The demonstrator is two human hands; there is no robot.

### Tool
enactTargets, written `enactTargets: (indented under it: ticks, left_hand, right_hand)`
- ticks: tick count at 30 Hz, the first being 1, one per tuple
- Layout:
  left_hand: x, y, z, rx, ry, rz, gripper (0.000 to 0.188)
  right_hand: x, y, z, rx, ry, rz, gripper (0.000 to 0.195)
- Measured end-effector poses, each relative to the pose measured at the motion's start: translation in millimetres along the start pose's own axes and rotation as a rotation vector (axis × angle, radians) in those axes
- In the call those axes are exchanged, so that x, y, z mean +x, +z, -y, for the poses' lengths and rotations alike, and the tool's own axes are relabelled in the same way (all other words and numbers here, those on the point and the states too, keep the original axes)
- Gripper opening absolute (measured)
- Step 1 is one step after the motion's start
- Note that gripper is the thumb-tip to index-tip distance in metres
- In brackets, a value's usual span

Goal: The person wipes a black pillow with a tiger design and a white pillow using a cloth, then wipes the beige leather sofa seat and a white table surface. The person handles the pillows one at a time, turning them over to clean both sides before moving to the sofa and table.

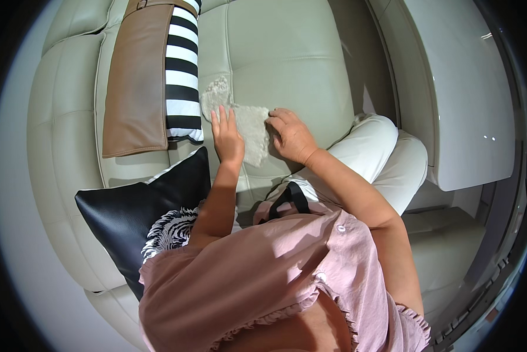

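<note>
A pale, fuzzy cloth (pixel 252 132) lies spread on the light leather seat of a sofa (pixel 289 35), its far left corner bent up beside a striped cushion. My left hand (pixel 229 138) rests on the cloth's left part, palm down, fingers apart and pointing away from me. At the cloth's right edge is my right hand (pixel 292 135), its fingers curled and the fingertips at the upper right corner. Whether those fingers pinch the edge cannot be told.
A black-and-white striped cushion (pixel 182 79) with a brown leather panel (pixel 138 83) lies left of the cloth. A black cushion (pixel 144 215) stands at my left elbow. My bent legs (pixel 364 145) are on the right, near a glossy white table (pixel 470 110).
</note>
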State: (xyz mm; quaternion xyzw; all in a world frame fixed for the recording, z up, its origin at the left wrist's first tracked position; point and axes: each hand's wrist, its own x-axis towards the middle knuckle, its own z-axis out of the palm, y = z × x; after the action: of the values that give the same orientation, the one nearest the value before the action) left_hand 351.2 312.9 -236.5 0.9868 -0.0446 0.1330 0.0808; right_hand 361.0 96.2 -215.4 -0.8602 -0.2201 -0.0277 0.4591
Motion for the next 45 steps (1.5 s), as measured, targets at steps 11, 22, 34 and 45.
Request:
enactTargets:
  ticks: [11, 22, 34, 45]
  left_hand:
    - [-82.5, -21.6, -20.5, -0.028, 0.022, 0.125, 0.062]
    - [6.8, -12.0, -8.5, -0.059, 0.053, 0.139, 0.061]
    - [126.7, 38.5, 32.3, -0.055, 0.143, 0.165, 0.054]
    - [196.0, 73.5, 42.2, -0.004, 0.137, 0.170, 0.066]
  right_hand:
    - [-10.7, -5.7, -0.8, 0.004, -0.003, 0.040, 0.043]
    - [-5.9, -0.5, -3.2, -0.135, -0.217, 0.092, 0.040]
    - [-1.5, 10.5, -8.1, -0.136, -0.271, 0.130, 0.050]
    - [6.3, 11.5, -21.4, -0.179, -0.340, 0.236, 0.052]
